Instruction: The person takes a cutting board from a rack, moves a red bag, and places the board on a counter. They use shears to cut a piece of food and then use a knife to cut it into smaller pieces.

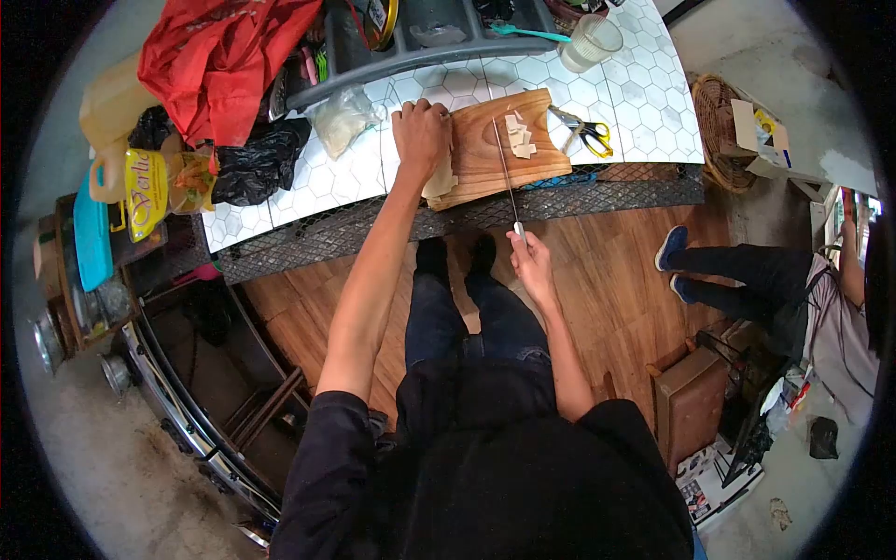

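Observation:
On the tiled counter lies a wooden board [481, 131]. My right hand [532, 261] is closed round the light handle of a long thin knife [507, 173], whose blade reaches over the board. Several pale cut pieces [519, 137] sit right of the blade. At the board's left edge my left hand [422, 135] rests with its fingers curled down; a pale flat sheet [441, 182] shows beside and below it. What those fingers hold, if anything, is hidden. Scissors with yellow-and-black handles [595, 137] lie just right of the board.
Behind the board stand a grey tray [401, 61] and a clear ribbed cup [591, 44]. A clear plastic bag [342, 119], a black bag [261, 161] and a red bag [219, 65] are at the left. Another person [747, 280] is at the right.

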### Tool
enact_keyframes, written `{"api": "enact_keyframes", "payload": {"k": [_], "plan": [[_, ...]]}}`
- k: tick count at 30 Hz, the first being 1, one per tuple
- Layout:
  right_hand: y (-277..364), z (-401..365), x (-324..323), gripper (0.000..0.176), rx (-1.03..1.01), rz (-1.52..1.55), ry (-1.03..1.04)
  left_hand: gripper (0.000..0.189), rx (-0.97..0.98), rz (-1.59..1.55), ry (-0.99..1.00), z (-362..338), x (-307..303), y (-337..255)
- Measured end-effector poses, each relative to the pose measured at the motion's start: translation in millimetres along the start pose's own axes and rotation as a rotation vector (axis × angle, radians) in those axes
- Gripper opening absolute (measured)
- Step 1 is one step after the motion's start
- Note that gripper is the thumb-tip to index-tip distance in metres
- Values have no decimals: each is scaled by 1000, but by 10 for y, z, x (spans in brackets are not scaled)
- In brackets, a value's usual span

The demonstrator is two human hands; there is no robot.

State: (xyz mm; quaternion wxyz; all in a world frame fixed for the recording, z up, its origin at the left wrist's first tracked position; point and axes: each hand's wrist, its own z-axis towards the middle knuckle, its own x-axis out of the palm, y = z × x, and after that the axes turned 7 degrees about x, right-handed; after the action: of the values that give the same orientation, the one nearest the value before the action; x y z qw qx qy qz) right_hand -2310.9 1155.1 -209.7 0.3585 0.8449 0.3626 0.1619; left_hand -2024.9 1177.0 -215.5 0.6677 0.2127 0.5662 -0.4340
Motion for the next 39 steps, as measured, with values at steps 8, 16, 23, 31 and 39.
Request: {"api": "enact_keyframes", "payload": {"k": [8,16,23,31,39], "plan": [[-26,20,-12,29,-20,-24,-15,20,-248,-523,-54,-10,-125,300],[-73,68,1,28,9,38,16,24,-533,-929,24,-480,-182,1080],[-27,102,32,27,-16,-9,9,29,-593,-876,313,-665,-278,1312],[-21,127,145,30,-28,-57,23,26,-507,-441,-131,-751,-466,589],[37,315,246,31,-237,-274,-167,25,-685,-784,-31,-1062,-399,-131]]}}
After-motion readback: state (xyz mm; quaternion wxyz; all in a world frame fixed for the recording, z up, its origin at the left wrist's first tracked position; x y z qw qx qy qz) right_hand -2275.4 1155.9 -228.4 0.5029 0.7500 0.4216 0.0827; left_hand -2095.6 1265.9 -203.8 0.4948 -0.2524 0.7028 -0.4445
